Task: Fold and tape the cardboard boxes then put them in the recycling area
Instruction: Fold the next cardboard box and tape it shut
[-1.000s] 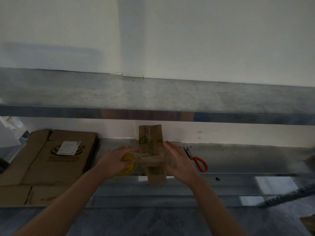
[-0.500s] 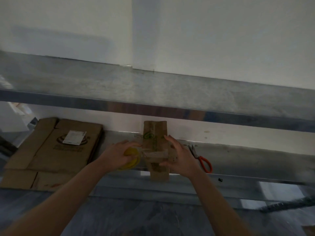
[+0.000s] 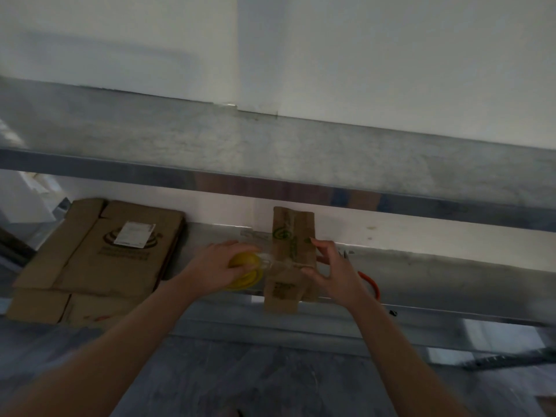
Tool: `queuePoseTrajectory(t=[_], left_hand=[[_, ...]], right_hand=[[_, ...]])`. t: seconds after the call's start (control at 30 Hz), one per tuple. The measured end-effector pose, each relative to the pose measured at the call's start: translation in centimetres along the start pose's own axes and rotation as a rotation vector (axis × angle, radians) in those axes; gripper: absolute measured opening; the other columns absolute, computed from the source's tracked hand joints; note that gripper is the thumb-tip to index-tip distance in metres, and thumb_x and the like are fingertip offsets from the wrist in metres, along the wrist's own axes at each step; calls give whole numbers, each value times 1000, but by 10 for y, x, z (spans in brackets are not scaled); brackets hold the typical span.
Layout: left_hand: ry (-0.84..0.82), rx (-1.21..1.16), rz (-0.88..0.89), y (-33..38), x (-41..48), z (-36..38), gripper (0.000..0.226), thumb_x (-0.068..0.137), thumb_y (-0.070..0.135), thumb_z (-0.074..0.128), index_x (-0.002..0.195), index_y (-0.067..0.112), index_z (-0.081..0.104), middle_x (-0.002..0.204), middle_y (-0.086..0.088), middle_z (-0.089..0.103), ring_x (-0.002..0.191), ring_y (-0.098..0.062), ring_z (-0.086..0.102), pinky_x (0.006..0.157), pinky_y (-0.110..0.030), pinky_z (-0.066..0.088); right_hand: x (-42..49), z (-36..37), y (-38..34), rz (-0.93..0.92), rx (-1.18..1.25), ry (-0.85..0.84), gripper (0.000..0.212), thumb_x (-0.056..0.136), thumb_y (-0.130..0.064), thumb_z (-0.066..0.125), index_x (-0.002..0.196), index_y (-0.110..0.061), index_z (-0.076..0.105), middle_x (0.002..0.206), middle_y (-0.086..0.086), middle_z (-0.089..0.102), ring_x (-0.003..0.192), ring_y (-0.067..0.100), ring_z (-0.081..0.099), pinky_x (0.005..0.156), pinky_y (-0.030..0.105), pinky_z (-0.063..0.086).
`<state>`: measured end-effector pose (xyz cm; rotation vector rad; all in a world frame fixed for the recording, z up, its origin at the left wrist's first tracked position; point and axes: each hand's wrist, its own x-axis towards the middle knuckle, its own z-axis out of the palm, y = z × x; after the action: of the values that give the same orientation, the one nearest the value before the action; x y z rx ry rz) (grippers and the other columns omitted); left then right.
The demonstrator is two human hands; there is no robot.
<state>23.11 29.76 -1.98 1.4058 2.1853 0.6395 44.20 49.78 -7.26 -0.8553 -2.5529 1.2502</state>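
The small folded cardboard box (image 3: 290,254) lies flat on the lower metal shelf (image 3: 436,275), near its middle. Its far end points to the wall and its near end overhangs the shelf's front edge. A strip of clear tape (image 3: 281,262) runs across the box from the left.

Left hand (image 3: 215,266): fingers curled over a yellow tape roll (image 3: 246,273), gripping it just beside the left edge of the box. The strip leads from the roll onto the cardboard.

Right hand (image 3: 338,273): fingers spread and only slightly bent. The thumb tip rests on the box at the tape line, and the fingertips touch the right edge. The hand grips nothing.

Surroundings:
- Scissors with orange handles (image 3: 372,285) lie on the shelf to the right of the box. The right hand covers most of them.
- A stack of large flattened boxes (image 3: 99,260) occupies the left end of the same shelf, well apart from the small box. The top one carries a white label (image 3: 135,234).
- An upper metal shelf (image 3: 270,152) spans the view above both hands, and its front rail hangs close over the working area.
- A white wall (image 3: 391,55) stands behind both shelves.
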Motion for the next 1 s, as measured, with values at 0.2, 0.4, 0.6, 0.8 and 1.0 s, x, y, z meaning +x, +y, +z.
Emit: queuePoseTrajectory(t=[0.2, 0.4, 0.6, 0.8, 1.0], left_hand=[[33, -244, -102, -1, -2, -2, 45, 82, 40, 74, 121, 45, 53, 110, 2, 62, 99, -19, 60, 86, -36, 53], [-46, -255, -115, 3, 0, 2, 44, 85, 37, 71, 125, 41, 51, 110, -2, 61, 101, -19, 59, 88, -34, 51], [-30, -442, -167, -3, -2, -1, 34, 82, 36, 74, 113, 39, 61, 111, 4, 63, 101, -15, 60, 86, -34, 54], [3, -484, -264, -10, 1, -1, 34, 78, 38, 77, 109, 29, 68, 107, 5, 69, 101, -14, 64, 92, -39, 53], [94, 332, -48, -25, -6, 1, 41, 83, 49, 68, 119, 30, 64, 109, 6, 66, 100, -14, 60, 89, -29, 45]], right_hand=[[1, 0, -1, -5, 44, 17, 66, 74, -77, 58, 131, -57, 32, 133, -29, 48, 123, -7, 48, 105, 33, 47], [5, -11, -7, -9, 222, -61, 74, 77, -57, 73, 140, -54, 34, 146, -24, 42, 134, 4, 43, 110, 36, 42], [6, -12, -8, 16, 302, -109, 73, 78, -45, 76, 140, -53, 38, 150, -19, 38, 136, 10, 41, 111, 35, 40], [6, -8, -7, -3, 314, -86, 72, 74, -46, 77, 137, -51, 43, 138, -33, 44, 128, -8, 44, 111, 29, 40], [7, -5, -7, 20, 301, -68, 73, 69, -55, 77, 133, -59, 42, 148, -14, 41, 132, 7, 44, 108, 35, 43]])
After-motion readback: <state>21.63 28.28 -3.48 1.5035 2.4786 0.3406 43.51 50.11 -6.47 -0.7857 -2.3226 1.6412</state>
